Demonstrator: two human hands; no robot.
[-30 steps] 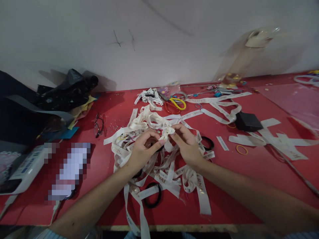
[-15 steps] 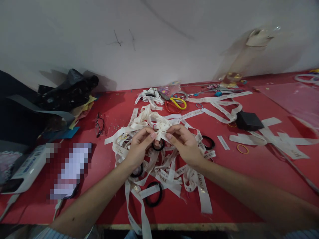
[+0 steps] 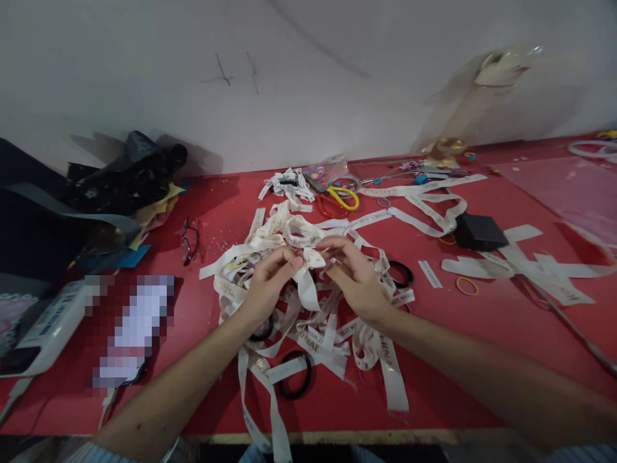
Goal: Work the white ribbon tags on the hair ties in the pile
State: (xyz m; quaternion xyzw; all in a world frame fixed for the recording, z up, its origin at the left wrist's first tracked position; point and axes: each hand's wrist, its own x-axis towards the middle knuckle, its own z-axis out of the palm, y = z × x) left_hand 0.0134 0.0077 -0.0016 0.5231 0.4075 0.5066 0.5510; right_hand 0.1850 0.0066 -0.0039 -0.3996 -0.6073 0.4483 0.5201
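Between the thumb and fingers of my left hand [image 3: 272,276] is a knotted cream ribbon [image 3: 308,289], pinched at its left side; one tail hangs down. My right hand [image 3: 359,276] is just to the right of the knot, thumb and fingers parted around a gap, and no ribbon shows gripped in it. Under both hands spreads a tangled heap of printed ribbon [image 3: 294,225] with gold and dark lettering. Black hair ties lie among the strips, one [image 3: 295,375] near the front and another [image 3: 401,274] to the right.
Yellow-and-red-handled scissors [image 3: 344,198] lie behind the heap, beside a bunch of ribbon-tied bands [image 3: 288,184]. Eyeglasses [image 3: 189,241] and a phone [image 3: 137,331] are on the left. To the right are a black box [image 3: 479,231], a yellow rubber band [image 3: 466,286] and more ribbon strips [image 3: 554,270].
My right fingers have come off the ribbon and parted. A ribbon tail now hangs below the knot, covering the hair tie seen there before. My left hand keeps its pinch.
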